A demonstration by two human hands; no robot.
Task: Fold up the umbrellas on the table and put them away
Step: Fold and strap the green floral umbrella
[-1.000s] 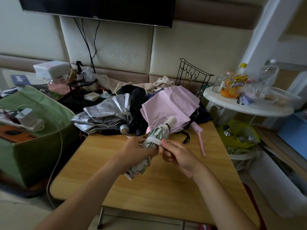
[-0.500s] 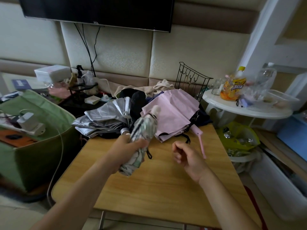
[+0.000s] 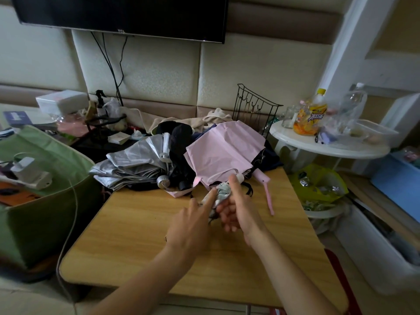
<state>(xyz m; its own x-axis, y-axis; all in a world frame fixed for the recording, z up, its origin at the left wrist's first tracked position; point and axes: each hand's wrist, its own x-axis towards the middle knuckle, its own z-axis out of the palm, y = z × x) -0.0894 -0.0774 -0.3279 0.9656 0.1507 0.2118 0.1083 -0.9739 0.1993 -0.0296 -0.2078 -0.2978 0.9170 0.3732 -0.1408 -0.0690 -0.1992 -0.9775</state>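
A folded white patterned umbrella point(image 3: 222, 191) lies low over the wooden table point(image 3: 145, 237), near its back edge. My right hand point(image 3: 238, 212) holds it from the right, fingers curled beneath it and thumb raised along its top. My left hand point(image 3: 193, 223) reaches in from the left, with straight index and middle fingers touching the umbrella's side. Behind them lie a loosely collapsed pink umbrella point(image 3: 223, 153) with its pink strap on the table, a crumpled silver umbrella point(image 3: 134, 162) and a black umbrella point(image 3: 179, 142). Most of the patterned umbrella is hidden by my hands.
A green fabric bag point(image 3: 45, 196) with a charger and cable stands left of the table. A black wire rack point(image 3: 254, 105) is behind the umbrellas. On the right are a white round side table point(image 3: 329, 146) with bottles and a yellow-lined bin point(image 3: 318, 185).
The patterned umbrella went from upright in my left hand down and right into my right hand. My left hand loosened its grip and now only touches it with straight fingers.
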